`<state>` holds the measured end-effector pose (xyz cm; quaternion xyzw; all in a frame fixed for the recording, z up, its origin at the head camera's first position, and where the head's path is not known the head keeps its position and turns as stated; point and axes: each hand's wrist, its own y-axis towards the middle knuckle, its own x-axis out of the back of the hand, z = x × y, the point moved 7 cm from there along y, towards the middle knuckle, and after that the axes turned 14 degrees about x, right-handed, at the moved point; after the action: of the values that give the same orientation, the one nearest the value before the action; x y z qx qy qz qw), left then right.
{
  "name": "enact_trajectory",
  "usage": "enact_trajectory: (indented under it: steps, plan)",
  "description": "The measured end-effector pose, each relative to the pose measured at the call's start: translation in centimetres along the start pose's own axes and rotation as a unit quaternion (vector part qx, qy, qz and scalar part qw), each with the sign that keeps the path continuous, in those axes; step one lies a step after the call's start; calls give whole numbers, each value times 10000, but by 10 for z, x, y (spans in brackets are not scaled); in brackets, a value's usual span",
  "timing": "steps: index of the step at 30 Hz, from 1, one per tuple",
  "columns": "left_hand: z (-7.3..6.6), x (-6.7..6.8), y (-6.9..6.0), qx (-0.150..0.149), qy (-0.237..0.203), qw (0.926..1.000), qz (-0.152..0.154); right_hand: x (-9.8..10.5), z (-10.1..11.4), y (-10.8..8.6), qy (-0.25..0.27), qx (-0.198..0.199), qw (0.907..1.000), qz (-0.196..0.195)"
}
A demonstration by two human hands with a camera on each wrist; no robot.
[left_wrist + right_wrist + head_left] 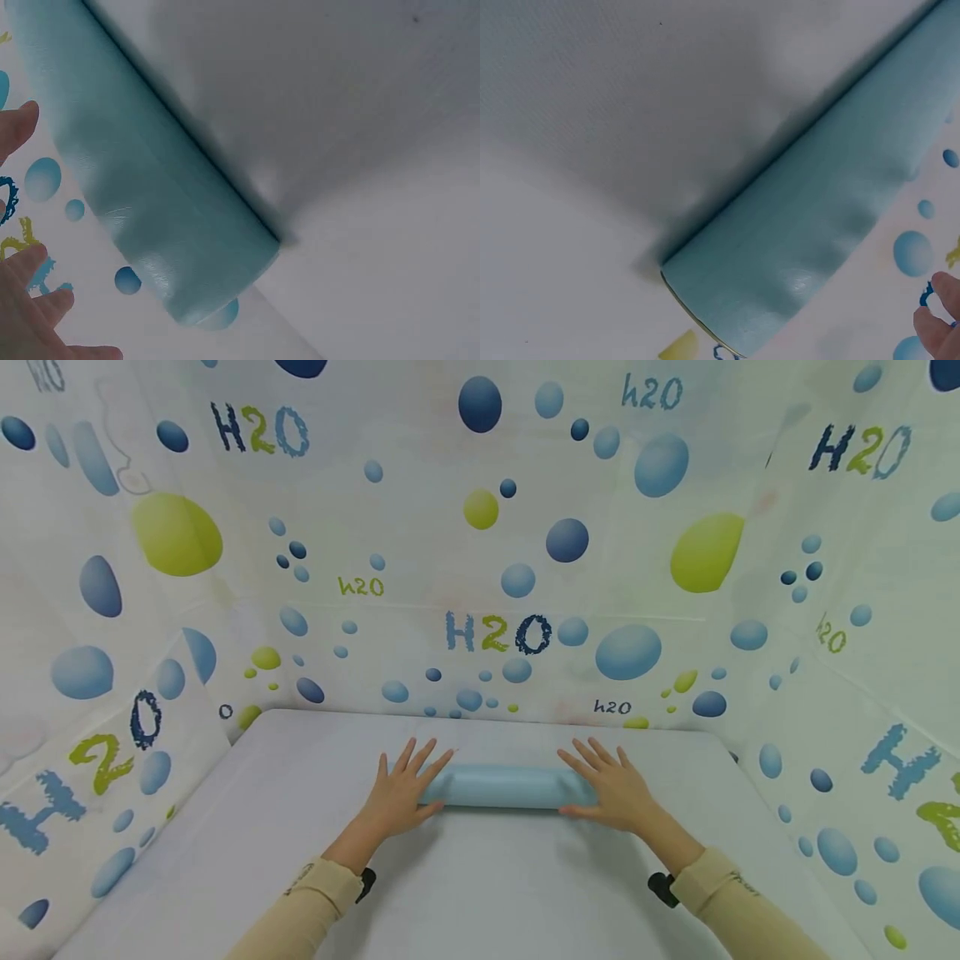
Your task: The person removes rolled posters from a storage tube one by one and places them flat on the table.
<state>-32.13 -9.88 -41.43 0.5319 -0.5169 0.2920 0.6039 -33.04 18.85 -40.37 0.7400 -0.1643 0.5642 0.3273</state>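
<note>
White tabletop (502,885) bears a glossy blue cylinder (504,787), left grip (399,792) and right grip (618,792) splayed.

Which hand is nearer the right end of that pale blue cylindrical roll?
Right. The right hand is at that end of the pale blue roll; the left hand, at its opposite end.

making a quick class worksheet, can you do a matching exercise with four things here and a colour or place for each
1. cylinder
2. left hand
3. right hand
4. left sleeve

A. at the cylinder's right end, fingers spread
B. beige
C. light blue
D. at the cylinder's left end, fingers spread

Pairs: 1-C, 2-D, 3-A, 4-B
</note>
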Motion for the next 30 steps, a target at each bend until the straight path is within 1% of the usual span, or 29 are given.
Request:
enact_trajectory:
  steps: [3,10,13,16,19,24,30]
  plan:
    - [3,-5,1,44,-21,10000,75,-4,-1,1,23,-10,10000,20]
    - [11,-16,3,195,144,9996,145,-15,-6,2,98,-92,9999,95]
    - [14,-19,3,240,25,9995,219,-19,-7,3,79,-94,9999,121]
    - [17,-23,3,304,-83,9990,312,-20,-6,4,127,-34,9999,48]
    - [19,-26,3,343,-215,9986,330,-23,-6,5,201,52,9998,9]
    - [23,-29,3,332,-320,9984,336,-36,-9,6,318,98,9993,184]
    - [25,-34,1,269,-163,9989,335,-50,-13,2,422,-9,9983,409]
